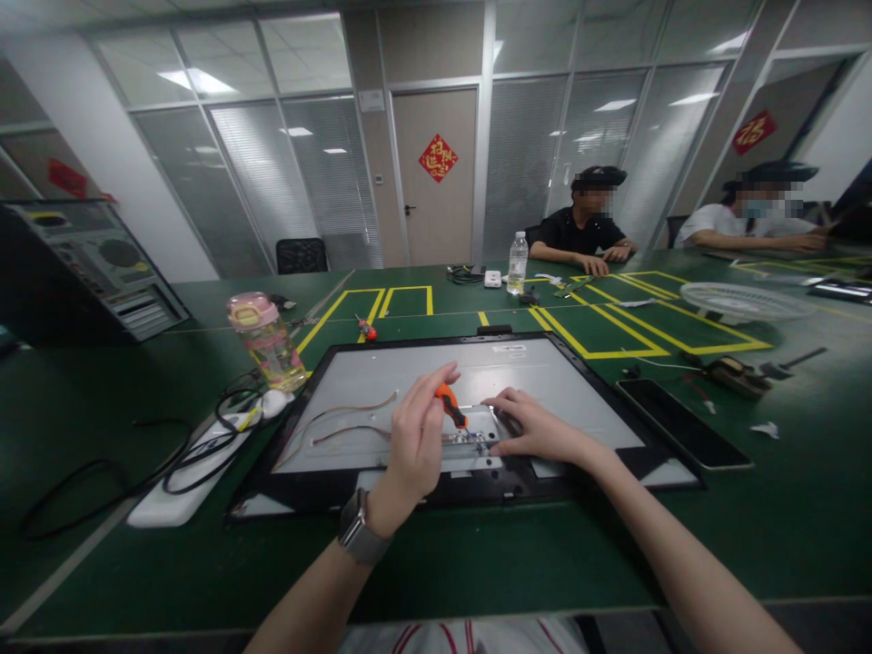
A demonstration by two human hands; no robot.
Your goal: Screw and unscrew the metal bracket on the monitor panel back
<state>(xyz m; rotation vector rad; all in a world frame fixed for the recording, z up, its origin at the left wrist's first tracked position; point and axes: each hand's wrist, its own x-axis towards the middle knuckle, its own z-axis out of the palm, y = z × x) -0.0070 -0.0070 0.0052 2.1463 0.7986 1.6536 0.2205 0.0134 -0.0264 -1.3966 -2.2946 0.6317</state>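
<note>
A monitor back panel (545, 372), grey metal in a black frame, lies flat on the green table in front of me. My left hand (415, 445) grips an orange-handled screwdriver (450, 406), tip down on a small circuit board (467, 441) near the panel's front edge. My right hand (531, 427) rests flat on the panel just right of that board, fingertips touching it. Thin wires (354, 409) run across the panel's left part. A watch sits on my left wrist.
A pink-capped bottle (267, 341), black cables (197, 445) and a white power strip (183, 481) lie left. A computer case (88, 263) stands far left. A dark strip (681, 422), fan grille (742, 300) and tools lie right. Two people sit at the far side, a water bottle (517, 263) near them.
</note>
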